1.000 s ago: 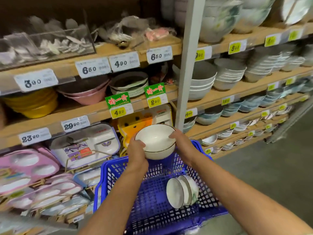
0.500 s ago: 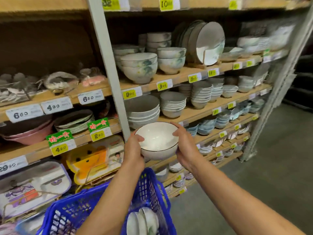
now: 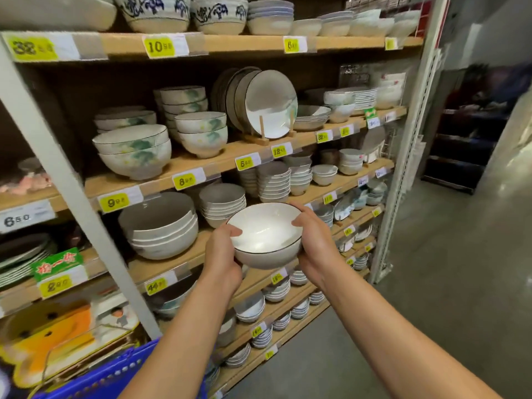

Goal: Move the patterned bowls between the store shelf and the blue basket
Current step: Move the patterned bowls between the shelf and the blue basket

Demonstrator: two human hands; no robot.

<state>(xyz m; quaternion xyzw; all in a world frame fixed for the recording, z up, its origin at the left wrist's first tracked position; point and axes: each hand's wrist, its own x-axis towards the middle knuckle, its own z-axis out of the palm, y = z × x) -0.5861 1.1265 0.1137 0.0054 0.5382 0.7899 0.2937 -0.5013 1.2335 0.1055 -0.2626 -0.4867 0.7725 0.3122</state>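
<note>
Gripping white bowl (image 3: pixel 264 236), both hands' fingers (image 3: pixel 299 223) curled on rim

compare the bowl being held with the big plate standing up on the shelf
The bowl is deep and sits level, rim up, held between the left hand and right hand; the plate is shallow, wider, and stands on edge in a wooden rack. Both are pale with a dark rim line.

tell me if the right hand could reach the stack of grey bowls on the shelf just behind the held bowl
Probably not yet: the right hand and left hand both grip the white bowl. The grey bowl stack sits close with nothing between.
</note>
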